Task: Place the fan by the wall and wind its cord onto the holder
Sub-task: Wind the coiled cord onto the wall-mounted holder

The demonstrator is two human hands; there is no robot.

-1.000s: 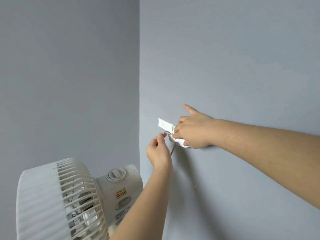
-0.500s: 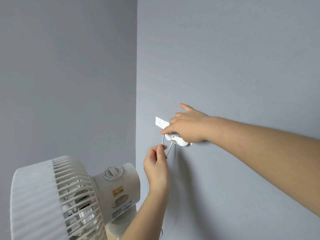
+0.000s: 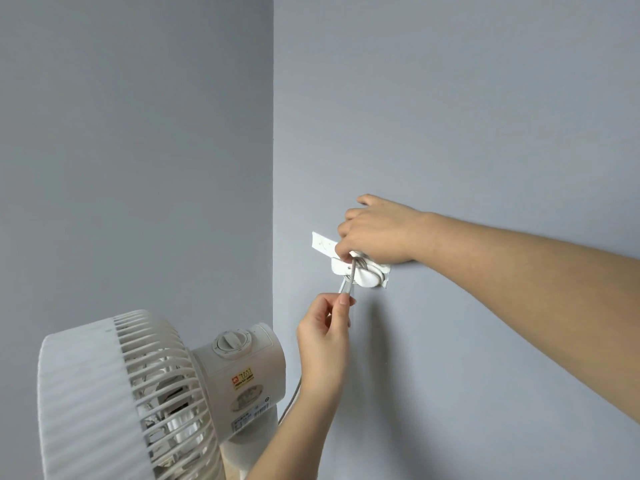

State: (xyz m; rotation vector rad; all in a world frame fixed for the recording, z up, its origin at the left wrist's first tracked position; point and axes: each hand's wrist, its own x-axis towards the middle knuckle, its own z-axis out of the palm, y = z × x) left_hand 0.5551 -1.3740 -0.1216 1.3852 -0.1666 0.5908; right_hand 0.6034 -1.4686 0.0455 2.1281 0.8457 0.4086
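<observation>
A white fan (image 3: 145, 400) stands at the lower left, close to the corner of two grey walls. A small white cord holder (image 3: 363, 273) is fixed to the right wall, with turns of grey cord (image 3: 349, 278) on it. My right hand (image 3: 377, 233) rests over the holder's top and pinches the cord against it. Just below, my left hand (image 3: 323, 334) grips the cord between thumb and fingers and holds it taut. A further stretch of cord hangs down behind my left forearm.
A white adhesive strip (image 3: 322, 244) sits on the right wall just left of the holder. The wall corner (image 3: 273, 168) runs vertically behind the fan. A bit of wooden floor shows under the fan's base.
My left hand has dropped lower, pulling the cord down from the holder. My right hand has slid over the holder's top. The view has shifted slightly.
</observation>
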